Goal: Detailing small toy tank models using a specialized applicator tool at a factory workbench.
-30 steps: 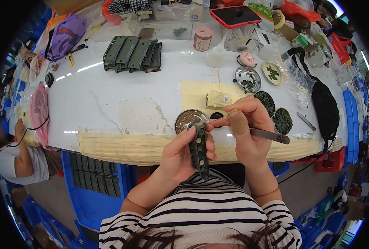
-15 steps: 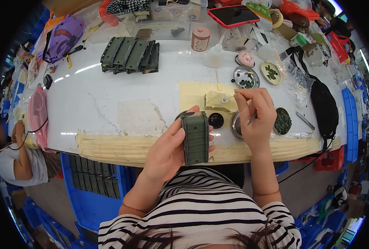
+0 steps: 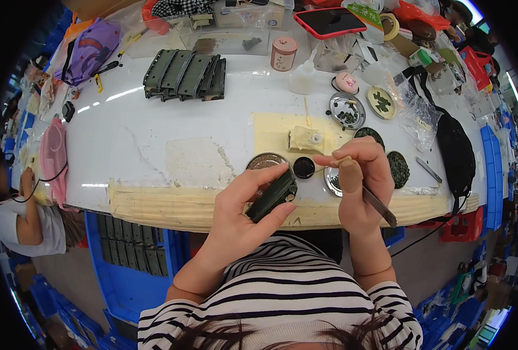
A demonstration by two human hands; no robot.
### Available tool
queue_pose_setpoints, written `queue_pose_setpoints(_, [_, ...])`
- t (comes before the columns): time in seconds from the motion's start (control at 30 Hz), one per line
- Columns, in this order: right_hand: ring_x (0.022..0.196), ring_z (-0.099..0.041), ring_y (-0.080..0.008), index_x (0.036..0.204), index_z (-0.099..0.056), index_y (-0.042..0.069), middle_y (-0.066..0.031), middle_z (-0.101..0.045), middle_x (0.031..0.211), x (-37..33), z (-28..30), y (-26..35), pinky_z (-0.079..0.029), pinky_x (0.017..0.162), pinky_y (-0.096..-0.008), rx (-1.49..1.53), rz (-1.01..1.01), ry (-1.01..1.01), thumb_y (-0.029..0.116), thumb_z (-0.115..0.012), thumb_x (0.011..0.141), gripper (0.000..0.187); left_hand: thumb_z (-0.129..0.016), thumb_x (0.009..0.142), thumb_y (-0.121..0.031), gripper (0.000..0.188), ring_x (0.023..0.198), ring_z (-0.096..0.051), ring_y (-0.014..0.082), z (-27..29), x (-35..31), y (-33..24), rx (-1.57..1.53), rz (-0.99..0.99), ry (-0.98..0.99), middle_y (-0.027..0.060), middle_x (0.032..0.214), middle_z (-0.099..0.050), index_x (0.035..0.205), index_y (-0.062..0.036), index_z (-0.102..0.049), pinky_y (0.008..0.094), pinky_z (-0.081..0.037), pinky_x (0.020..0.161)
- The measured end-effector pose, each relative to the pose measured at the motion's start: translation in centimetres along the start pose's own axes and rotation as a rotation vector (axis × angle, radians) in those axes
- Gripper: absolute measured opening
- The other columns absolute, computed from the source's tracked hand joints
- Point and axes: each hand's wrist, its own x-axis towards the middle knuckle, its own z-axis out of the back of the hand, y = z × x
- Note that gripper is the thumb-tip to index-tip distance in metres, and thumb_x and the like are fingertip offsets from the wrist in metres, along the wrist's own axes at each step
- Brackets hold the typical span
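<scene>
My left hand (image 3: 235,204) is wrapped round a dark green ribbed rectangular part (image 3: 273,195), tilted with its narrow side showing. My right hand (image 3: 364,186) pinches a thin stick (image 3: 323,169) between thumb and fingertips, its tip near a small black round pot (image 3: 303,168). Metal tweezers (image 3: 381,209) also sit in that hand, pointing down to the right. Behind the hands, a taped block with a white nozzle (image 3: 316,137) rests on yellow paper (image 3: 265,125). Round tins of small dark green pieces (image 3: 397,170) stand beside my right hand, and a tin of brown grains (image 3: 265,158) is partly behind my left.
A stack of similar green parts (image 3: 183,76) lies at the back left. Farther back are a pink canister (image 3: 283,53), a squeeze bottle (image 3: 303,79) and a phone (image 3: 330,23). A blade (image 3: 429,169) lies at right. Below left, a blue crate (image 3: 130,291) holds more parts.
My right hand has drawn back from the nozzle toward the black pot, lowering the stick. My left hand has tipped the green part from upright face-on to a slant, uncovering the brown-grain tin.
</scene>
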Motion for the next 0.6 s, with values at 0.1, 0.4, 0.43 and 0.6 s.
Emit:
queue_pose_setpoints(0.1, [0.087,-0.064,-0.0139,0.1,-0.048,-0.003,-0.0065,-0.054,0.09,-0.35,-0.24,-0.33,-0.05,0.074,-0.0231,0.204,-0.105,0.135,0.013,-0.049,0.096,0.016,-0.072,0.076,-0.008,0.047,0.082,-0.058,0.0151,-0.31,-0.04,0.32,0.003,-0.033,-0.019,0.0082,0.094,-0.06,0.12,-0.0018,-0.056,0.0258,-0.047,0.069])
queue_pose_setpoints(0.4, [0.083,-0.065,-0.0146,0.1,-0.048,-0.003,-0.0073,-0.056,0.088,-0.5,-0.62,-0.74,-0.052,0.072,-0.0245,0.246,-0.137,0.147,0.014,-0.049,0.096,0.017,-0.071,0.077,-0.008,0.048,0.082,-0.057,0.0135,-0.5,-0.11,0.49,-0.032,-0.036,-0.032,0.0075,0.094,-0.061,0.122,-0.0025,-0.055,0.0241,-0.047,0.067])
queue_pose_setpoints(0.43, [0.083,-0.065,-0.0145,0.1,-0.048,-0.003,-0.0073,-0.056,0.088,-0.5,-0.57,-0.74,-0.052,0.072,-0.0244,0.236,-0.139,0.148,0.014,-0.049,0.096,0.017,-0.071,0.077,-0.008,0.049,0.082,-0.058,0.0136,-0.5,-0.1,0.48,-0.033,-0.034,-0.03,0.0077,0.094,-0.061,0.122,-0.0026,-0.055,0.0242,-0.048,0.067])
queue_pose_setpoints(0.6, [0.082,-0.065,-0.0141,0.1,-0.048,-0.003,-0.0069,-0.056,0.087,-0.45,-0.5,-0.83,-0.052,0.071,-0.024,0.205,-0.13,0.16,0.014,-0.05,0.096,0.017,-0.072,0.076,-0.008,0.05,0.083,-0.058,0.0136,-0.53,-0.02,0.38,-0.033,-0.029,-0.029,0.0078,0.095,-0.061,0.123,-0.0022,-0.055,0.0247,-0.049,0.067])
